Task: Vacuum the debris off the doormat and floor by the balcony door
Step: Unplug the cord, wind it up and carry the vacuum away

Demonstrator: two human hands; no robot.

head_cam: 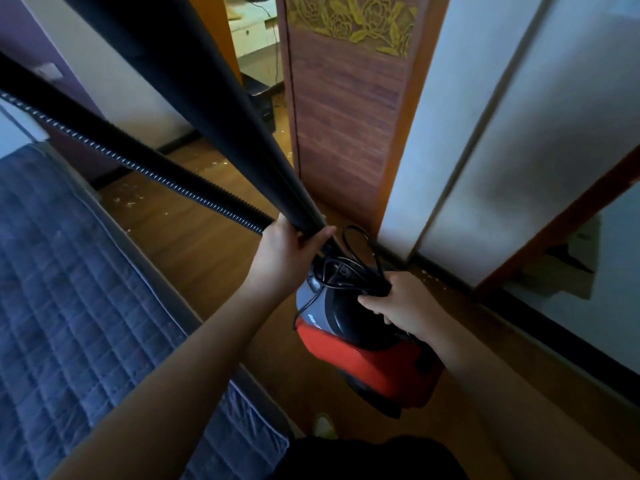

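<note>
Head view: the left hand (289,252) has its fingers curled round the black wand (194,109) near its lower end, where the ribbed hose (145,168) also meets the hand. The right hand (398,303) grips the top of the red and grey vacuum (367,362), its fingers closed round a bundle of black cord (356,268) pressed against the handle. The vacuum appears to be held off the floor (207,244) beside the bed (69,289).

This looks like carrying the machine into place, so vacuuming has probably not begun. To do it well, keep the wand close to upright so it clears the wooden door (346,133), and keep the cord loops gathered so none hang near the feet. Set the body down on bare floor short of the debris (131,202), not on it, then free the cord.

No doormat shows here, and I cannot tell which opening is the balcony door; pale debris lies scattered on the floor ahead, toward the doorway, and along the sliding panel track (436,275).

Count: 1 vacuum, 1 wand, 1 hose, 1 cord bundle, 2 hands, 1 bed, 1 wooden door. The crumbs are too many and too small to count.
</note>
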